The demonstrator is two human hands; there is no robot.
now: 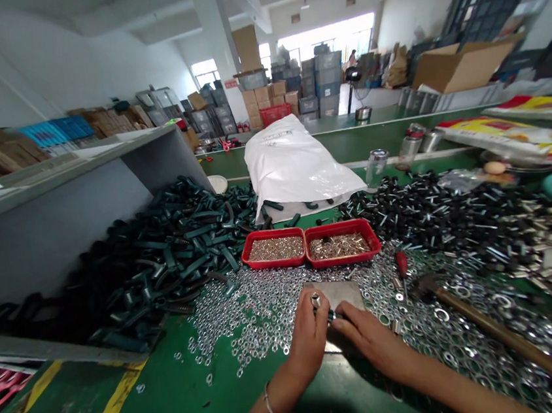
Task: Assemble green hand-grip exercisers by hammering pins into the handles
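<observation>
My left hand (309,337) is closed around a small metal cylinder part (315,300) whose silver end sticks up above my fingers. My right hand (366,335) meets it from the right, fingers pinched on a small dark piece (331,315) at the same spot. Both hands rest over a flat grey metal plate (337,292) on the green table (178,401). Loose silver washers and nuts (248,314) lie all around the plate. Two red trays (274,248) (342,245) of small metal parts sit just beyond it.
A big heap of dark green handles (163,258) fills the left, against a grey shelf (59,209). Black-and-silver bolts (444,215) pile up on the right. A wooden-handled hammer (496,331) and a red screwdriver (402,265) lie right of my hands. A white bag (291,165) sits behind the trays.
</observation>
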